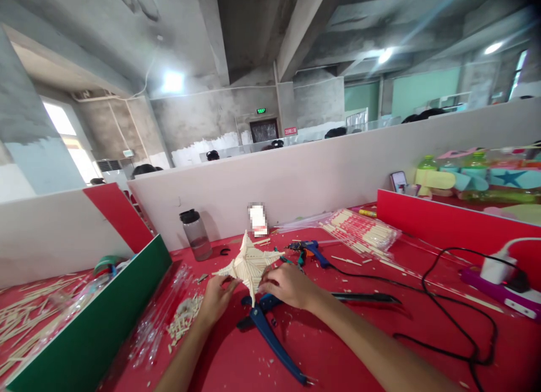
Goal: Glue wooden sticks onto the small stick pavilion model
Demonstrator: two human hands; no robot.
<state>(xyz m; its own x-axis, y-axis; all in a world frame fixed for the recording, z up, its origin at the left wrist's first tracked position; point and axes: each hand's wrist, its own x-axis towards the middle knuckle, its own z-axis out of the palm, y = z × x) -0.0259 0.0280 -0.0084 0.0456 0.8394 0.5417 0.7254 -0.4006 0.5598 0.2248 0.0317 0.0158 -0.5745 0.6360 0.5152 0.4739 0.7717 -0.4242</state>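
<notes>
So we've got the stick star (249,262) up off the red table (338,347), held between both hands just in front of us, roughly mid-table and right above the blue cutters (270,330). Left hand (215,301) has its fingers curled onto the lower left arm of the star, right hand (287,284) is pinching the right side near the middle. Both are closed on it, not just resting.

Handling-wise, we'd guess this thing weighs next to nothing. It looks like thin wooden sticks glued side by side into a raised, faceted shape, so it should be stiff across the middle but pretty fragile at the tips, where the arms taper down to almost nothing. The top point and the lower point look like the bits that'd snap or pop a glue joint first. Not slippery, bare wood gives plenty of grip.

Best place to hold it, we reckon, is where the arms meet the body, with fingers flat under the faces rather than squeezing a tip. That's more or less what our 2 hands do now.

Around it: glue gun (310,250) just behind the star, with a black cable (452,319) trailing right, a bag of sticks (363,231) further back, a bottle (195,234) back left, and loose offcuts (183,319) beside the left hand.
</notes>
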